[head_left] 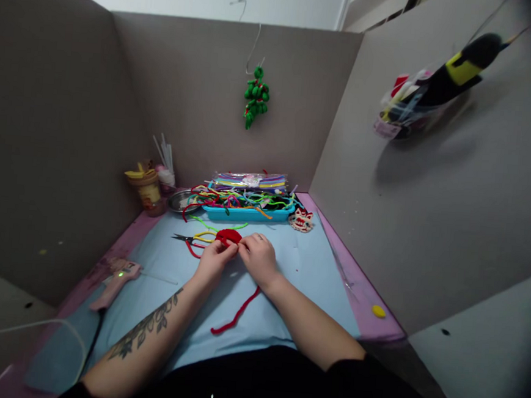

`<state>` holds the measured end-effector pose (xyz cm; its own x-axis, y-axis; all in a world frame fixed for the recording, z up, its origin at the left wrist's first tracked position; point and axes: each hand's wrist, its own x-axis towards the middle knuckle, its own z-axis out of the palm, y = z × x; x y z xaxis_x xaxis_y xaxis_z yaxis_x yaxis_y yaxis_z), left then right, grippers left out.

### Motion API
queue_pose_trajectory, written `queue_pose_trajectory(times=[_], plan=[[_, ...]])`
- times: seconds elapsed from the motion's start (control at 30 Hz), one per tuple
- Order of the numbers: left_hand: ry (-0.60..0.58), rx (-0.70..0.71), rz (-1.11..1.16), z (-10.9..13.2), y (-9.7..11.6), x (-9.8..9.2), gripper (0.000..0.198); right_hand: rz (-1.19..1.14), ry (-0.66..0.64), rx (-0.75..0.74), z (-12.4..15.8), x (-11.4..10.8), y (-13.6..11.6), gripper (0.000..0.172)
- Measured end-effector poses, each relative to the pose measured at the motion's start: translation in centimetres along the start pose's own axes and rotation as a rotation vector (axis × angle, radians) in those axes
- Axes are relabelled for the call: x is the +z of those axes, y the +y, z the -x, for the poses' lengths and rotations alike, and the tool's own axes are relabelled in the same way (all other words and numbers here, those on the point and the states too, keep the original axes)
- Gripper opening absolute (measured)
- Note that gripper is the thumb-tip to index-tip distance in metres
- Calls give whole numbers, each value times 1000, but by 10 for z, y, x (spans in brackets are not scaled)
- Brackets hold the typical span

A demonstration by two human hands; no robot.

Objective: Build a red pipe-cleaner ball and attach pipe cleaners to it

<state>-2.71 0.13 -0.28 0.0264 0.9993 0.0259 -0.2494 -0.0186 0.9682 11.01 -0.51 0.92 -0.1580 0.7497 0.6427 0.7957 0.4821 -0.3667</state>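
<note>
Both of my hands meet over the light blue mat (305, 276). My left hand (213, 259) pinches a red coiled pipe-cleaner piece (228, 236), fingers closed on it. My right hand (257, 256) is closed on the same red pipe cleaner, whose loose tail (237, 314) trails back between my forearms. Small scissors (184, 238) lie just left of the red piece, beside yellow and green pipe cleaners (208, 226).
A blue tray (246, 213) heaped with coloured pipe cleaners stands at the back, a small red-and-white figure (301, 219) to its right. A cup (149, 191) and metal dish (180, 199) sit back left. A pink glue gun (116, 276) lies left. Grey partitions enclose the desk.
</note>
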Motion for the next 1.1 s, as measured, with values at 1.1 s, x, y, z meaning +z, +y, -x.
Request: queue_pose_trajectory(times=[1.1], plan=[[169,280,97,1,-2,5,44,-741,71,415,3,12,-6,14]])
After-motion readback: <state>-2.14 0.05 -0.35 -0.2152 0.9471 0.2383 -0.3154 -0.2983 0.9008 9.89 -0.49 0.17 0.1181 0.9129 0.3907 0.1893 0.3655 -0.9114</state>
